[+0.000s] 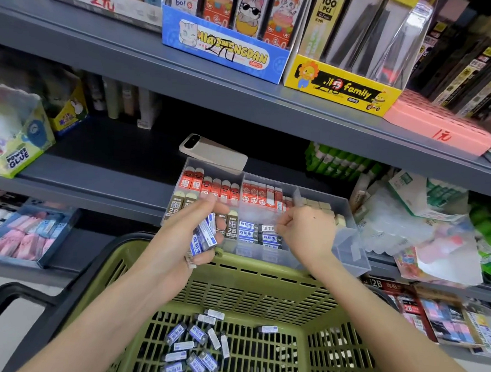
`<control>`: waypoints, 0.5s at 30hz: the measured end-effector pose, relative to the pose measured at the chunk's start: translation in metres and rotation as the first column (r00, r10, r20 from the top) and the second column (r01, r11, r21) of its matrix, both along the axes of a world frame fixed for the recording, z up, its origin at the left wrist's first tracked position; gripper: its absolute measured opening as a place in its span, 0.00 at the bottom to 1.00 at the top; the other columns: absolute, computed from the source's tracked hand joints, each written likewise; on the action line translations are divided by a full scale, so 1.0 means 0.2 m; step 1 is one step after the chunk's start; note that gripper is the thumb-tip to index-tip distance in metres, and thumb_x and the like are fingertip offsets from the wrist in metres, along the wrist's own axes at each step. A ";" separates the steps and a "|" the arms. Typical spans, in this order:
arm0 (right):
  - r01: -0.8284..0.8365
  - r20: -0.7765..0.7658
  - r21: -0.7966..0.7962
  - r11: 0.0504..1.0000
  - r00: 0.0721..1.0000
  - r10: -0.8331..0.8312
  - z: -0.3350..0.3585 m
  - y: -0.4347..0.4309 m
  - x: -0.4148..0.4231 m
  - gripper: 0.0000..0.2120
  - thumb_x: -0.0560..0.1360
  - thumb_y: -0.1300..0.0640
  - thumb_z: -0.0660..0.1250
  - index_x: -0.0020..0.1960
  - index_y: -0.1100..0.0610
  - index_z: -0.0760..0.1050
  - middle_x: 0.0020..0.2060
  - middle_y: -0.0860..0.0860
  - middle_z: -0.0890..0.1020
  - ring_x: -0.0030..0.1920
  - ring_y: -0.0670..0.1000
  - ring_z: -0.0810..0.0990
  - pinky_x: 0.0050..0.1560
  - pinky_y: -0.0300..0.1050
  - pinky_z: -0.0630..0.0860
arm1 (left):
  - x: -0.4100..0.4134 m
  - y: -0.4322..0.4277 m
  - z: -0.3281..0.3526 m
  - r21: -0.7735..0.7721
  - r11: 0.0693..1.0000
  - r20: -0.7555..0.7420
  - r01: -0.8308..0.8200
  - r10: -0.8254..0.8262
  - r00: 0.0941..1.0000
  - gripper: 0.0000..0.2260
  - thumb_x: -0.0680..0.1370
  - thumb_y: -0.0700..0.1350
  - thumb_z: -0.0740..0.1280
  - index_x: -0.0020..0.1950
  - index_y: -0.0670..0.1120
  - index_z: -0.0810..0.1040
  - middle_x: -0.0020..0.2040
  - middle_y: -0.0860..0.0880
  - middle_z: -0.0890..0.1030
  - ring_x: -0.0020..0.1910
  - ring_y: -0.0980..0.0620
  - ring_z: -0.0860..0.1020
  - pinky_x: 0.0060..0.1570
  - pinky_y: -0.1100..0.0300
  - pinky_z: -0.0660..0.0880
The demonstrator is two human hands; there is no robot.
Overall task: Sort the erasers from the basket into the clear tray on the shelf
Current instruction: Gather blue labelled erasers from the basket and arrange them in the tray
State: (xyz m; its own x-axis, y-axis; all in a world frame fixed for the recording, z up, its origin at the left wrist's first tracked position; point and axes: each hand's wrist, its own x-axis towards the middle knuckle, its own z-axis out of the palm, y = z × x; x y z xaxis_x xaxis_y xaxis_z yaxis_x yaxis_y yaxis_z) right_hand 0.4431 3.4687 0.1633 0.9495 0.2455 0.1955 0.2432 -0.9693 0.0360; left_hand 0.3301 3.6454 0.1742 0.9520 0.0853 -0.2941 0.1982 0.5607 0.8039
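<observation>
Over the green basket (260, 278), our left hand (193, 234) clutches a ready stack of erasers (205, 235) while our right hand (302, 228), fingers curled, contents unclear, feeds the clear tray (348, 241) at twelve o'clock.

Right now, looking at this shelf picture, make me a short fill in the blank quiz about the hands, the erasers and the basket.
1. The left hand holds a bunch of blue and white ____.
2. The loose erasers lie in a ____ plastic basket.
3. The clear tray sits on the ____, behind the basket.

Missing words: erasers; green; shelf
</observation>
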 end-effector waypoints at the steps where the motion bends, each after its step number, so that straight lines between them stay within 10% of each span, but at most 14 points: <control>1: -0.007 -0.011 -0.025 1.000 1.000 0.007 0.00 0.00 0.00 0.07 0.71 0.56 0.64 0.37 0.53 0.80 0.37 0.47 0.82 0.37 0.50 0.75 0.27 0.39 0.53 | 0.00 -0.01 0.00 -0.019 1.000 -0.005 0.008 -0.008 1.000 0.13 0.70 0.55 0.66 0.41 0.46 0.84 0.34 0.49 0.77 0.31 0.54 0.69 0.18 0.67 0.60; 6: -0.054 -0.118 -0.099 0.994 0.992 0.042 0.01 0.02 0.01 0.20 0.74 0.47 0.65 0.26 0.52 0.66 0.28 0.46 0.71 0.40 0.52 0.76 0.36 0.40 0.61 | 0.01 -0.03 0.03 -0.195 0.980 -0.069 0.027 -0.041 0.997 0.13 0.73 0.46 0.66 0.50 0.38 0.81 0.36 0.43 0.80 0.29 0.50 0.74 0.17 0.66 0.62; 10: -0.068 -0.115 -0.068 0.995 0.992 0.060 0.10 0.00 -0.03 0.17 0.76 0.47 0.61 0.33 0.54 0.76 0.41 0.49 0.81 0.42 0.51 0.77 0.41 0.42 0.63 | 0.01 -0.05 0.04 -0.225 0.974 -0.111 0.029 -0.055 0.992 0.13 0.78 0.37 0.58 0.59 0.36 0.77 0.40 0.38 0.82 0.28 0.47 0.75 0.17 0.66 0.62; 15: -0.172 -0.269 0.651 0.740 0.858 0.437 0.27 -0.02 -0.18 0.11 0.77 0.50 0.64 0.45 0.52 0.83 0.39 0.45 0.83 0.43 0.43 0.79 0.48 0.42 0.75 | 0.00 -0.09 0.07 -0.151 0.984 -0.104 0.092 -0.108 0.989 0.14 0.79 0.37 0.59 0.64 0.45 0.72 0.44 0.35 0.83 0.26 0.46 0.77 0.16 0.67 0.61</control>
State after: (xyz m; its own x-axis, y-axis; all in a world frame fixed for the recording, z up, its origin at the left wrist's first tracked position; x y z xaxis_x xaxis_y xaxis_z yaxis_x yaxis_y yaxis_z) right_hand 0.4079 3.4651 0.2180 0.8672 0.4961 0.0432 0.3933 -0.6291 -0.6705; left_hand 0.3298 3.6282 0.1874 0.9142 -0.0599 -0.4007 0.3425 0.6426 0.6854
